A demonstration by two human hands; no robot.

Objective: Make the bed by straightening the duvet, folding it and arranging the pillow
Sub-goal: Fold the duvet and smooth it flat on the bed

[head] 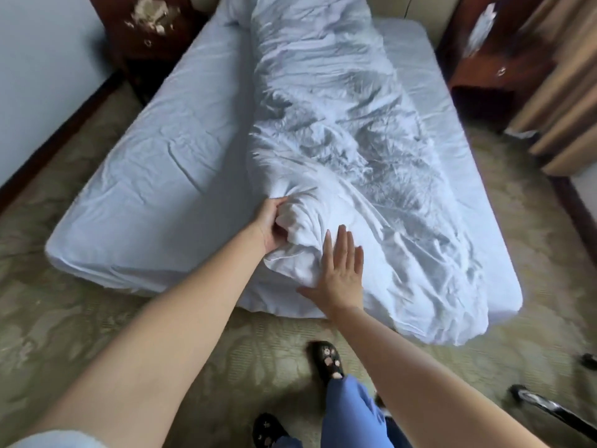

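A crumpled white duvet [339, 130] lies lengthwise along the middle of the bed [135, 176], which is covered by a pale sheet. Its near end hangs over the foot of the mattress. My left hand [273, 226] grips a bunched fold of the duvet at its near left corner. Beside it, my right hand [339, 273] rests flat with spread fingers on the duvet's near end. A white pillow [234, 9] shows partly at the head of the bed, mostly hidden by the duvet.
Dark wooden nightstands stand at the left [151, 33] and right [497, 56] of the bed's head. Curtains [562, 101] hang at the right. A patterned carpet [80, 334] surrounds the bed. My slippered feet [328, 358] stand at the foot. A metal object [546, 405] lies at lower right.
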